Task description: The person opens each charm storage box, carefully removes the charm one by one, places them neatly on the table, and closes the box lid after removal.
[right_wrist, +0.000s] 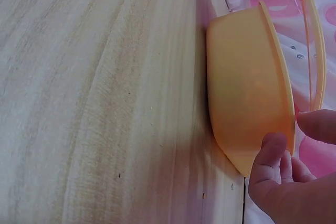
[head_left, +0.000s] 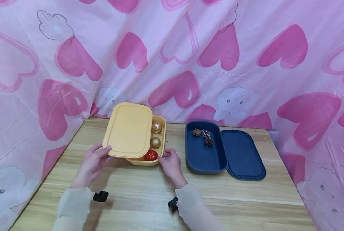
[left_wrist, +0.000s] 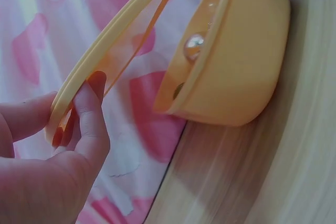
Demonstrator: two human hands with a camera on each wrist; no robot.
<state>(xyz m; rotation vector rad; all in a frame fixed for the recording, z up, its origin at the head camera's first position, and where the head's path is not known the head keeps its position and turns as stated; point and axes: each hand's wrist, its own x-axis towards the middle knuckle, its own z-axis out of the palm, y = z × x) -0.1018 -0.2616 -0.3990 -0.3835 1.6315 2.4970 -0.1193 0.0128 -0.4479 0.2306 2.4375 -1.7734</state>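
My left hand (head_left: 92,163) pinches the near-left corner of a flat yellow lid (head_left: 128,130), thumb on top and fingers beneath. In the left wrist view, the lid (left_wrist: 113,38) is tilted and raised off the yellow storage box (left_wrist: 241,51). My right hand (head_left: 173,165) grips the box's near-right corner, thumb at the rim and fingers against the outer wall (right_wrist: 247,87). Inside the box show a shiny gold bauble (head_left: 156,127), a glittery gold bauble (head_left: 155,142) and a red bauble (head_left: 150,155). The lid hides the box's left part from the head view.
To the right stands an open navy box (head_left: 203,160) holding several pine cones (head_left: 209,142). Its navy lid (head_left: 245,155) lies against its right side. A pink heart-print cloth (head_left: 172,57) hangs behind and beside the wooden table (head_left: 143,199).
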